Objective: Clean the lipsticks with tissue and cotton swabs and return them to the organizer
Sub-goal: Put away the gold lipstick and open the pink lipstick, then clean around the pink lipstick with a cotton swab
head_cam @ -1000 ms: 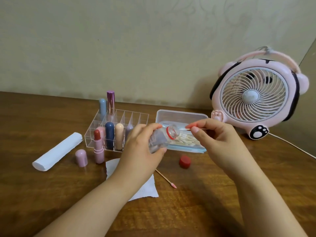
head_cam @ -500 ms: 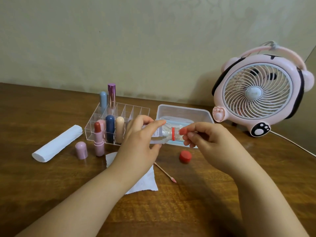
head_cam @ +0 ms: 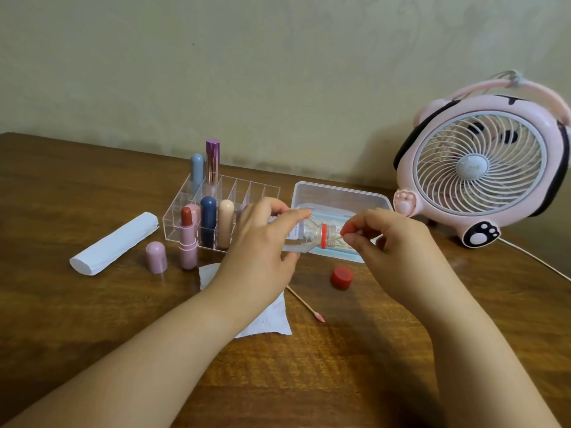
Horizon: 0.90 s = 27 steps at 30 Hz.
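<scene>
At frame centre, the left hand grips a tilted bottle; the right hand pinches a swab at its mouth.

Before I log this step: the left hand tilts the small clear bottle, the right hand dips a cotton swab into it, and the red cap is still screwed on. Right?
Not quite. In the head view the red cap lies off on the table; the bottle is open.

Dark wooden table carries clear acrylic organizer, white tissue roll, uncapped pink lipstick, its cap, red bottle cap, used swab, pink fan.
</scene>
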Tool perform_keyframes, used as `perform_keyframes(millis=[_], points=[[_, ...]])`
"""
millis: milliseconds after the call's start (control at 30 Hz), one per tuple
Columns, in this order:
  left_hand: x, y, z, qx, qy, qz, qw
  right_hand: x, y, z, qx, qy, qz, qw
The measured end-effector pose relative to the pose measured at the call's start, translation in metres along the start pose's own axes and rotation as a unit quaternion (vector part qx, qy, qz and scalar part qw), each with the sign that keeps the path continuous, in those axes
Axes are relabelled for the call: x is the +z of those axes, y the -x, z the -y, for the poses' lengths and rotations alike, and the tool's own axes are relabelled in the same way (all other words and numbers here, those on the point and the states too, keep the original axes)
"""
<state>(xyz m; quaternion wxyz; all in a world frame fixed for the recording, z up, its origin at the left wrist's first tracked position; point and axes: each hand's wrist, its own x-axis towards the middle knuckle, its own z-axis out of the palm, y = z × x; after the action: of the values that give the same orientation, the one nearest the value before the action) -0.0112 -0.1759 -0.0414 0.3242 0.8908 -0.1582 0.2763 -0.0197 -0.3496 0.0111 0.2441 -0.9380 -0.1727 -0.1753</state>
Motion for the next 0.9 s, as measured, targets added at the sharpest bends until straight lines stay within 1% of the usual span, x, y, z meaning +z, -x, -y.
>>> perform_keyframes(millis=[300,500,600,700,800,900], points=[[0.002,-0.001,0.001,0.002,-0.011,-0.002,1.0,-0.002,0.0,0.0,0.014,0.01,0.004,1.0],[0.002,-0.001,-0.001,-0.014,-0.018,0.01,1.0,-0.002,0.001,-0.003,0.01,0.014,-0.038,0.999],[0.002,-0.001,-0.005,-0.041,0.009,0.014,0.999,-0.006,0.002,-0.005,0.019,-0.032,-0.069,0.997],[0.005,-0.001,-0.009,-0.09,0.051,0.041,0.994,-0.009,0.003,-0.006,0.038,-0.075,-0.08,0.993],[0.01,-0.001,-0.009,-0.126,0.055,0.077,0.987,-0.009,0.002,-0.007,0.064,-0.119,-0.052,0.989],[0.012,-0.003,-0.009,-0.141,0.067,0.096,0.983,-0.008,0.001,-0.007,0.088,-0.17,-0.013,0.981]])
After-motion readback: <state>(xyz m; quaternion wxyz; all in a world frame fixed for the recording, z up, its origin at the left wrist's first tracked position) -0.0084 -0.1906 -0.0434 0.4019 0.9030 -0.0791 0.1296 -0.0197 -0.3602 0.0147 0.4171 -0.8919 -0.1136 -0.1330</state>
